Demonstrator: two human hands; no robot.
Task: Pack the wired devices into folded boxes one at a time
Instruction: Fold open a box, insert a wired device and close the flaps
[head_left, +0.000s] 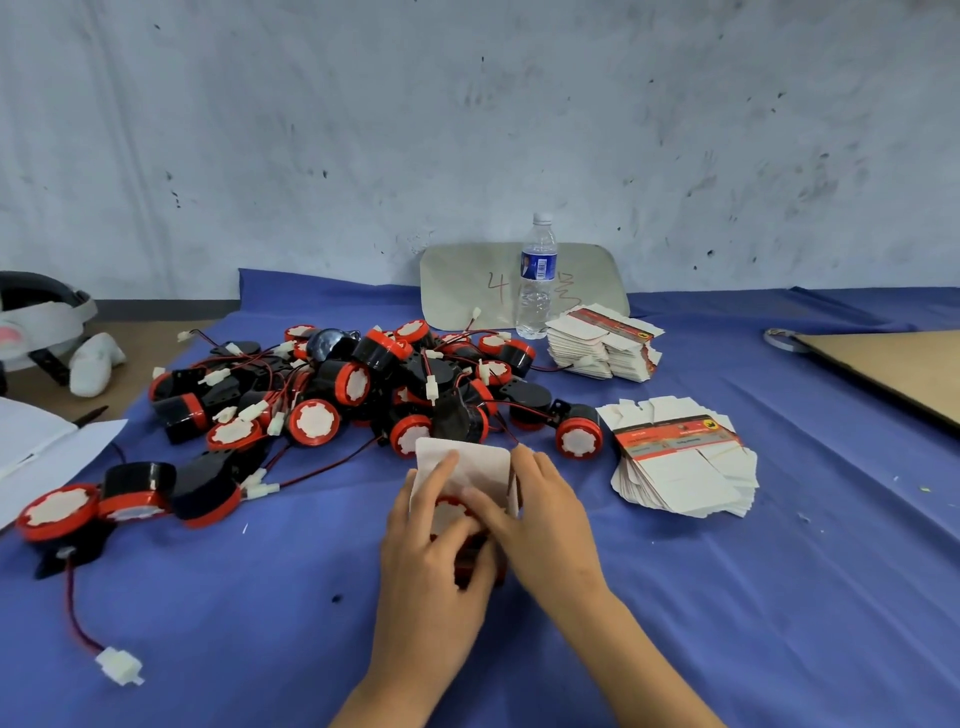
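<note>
Head view: a folded box (470, 460) of white card is held just above the blue-covered tabletop (727, 597), near centre, with its open flap standing up on the far side. One wired device (448, 512), red-rimmed with a white face, sits partly inside the box mouth. The box is gripped from the left by the left hand (423, 551), its fingers (441, 470) curled over the flap and the left wall. The right side is held by the right hand (543, 514), its fingers (483, 503) bent across the device face and the box edge. Beyond the hands, a tangled pile of devices (363, 384) with red and black wires and white plugs is spread across the middle of the tabletop. Three more devices (130, 499) lie apart at the near left, with a white connector (119, 666) trailing toward the near edge. A stack of flat boxes (685, 467) is noted to the right of the hands, and a second stack (605, 343) farther back. A water bottle (537, 275) stands upright just left of the far stack, in front of a pale card (462, 286) leaned on the wall. A brown cardboard sheet (893, 369) lies at the far right.
</note>
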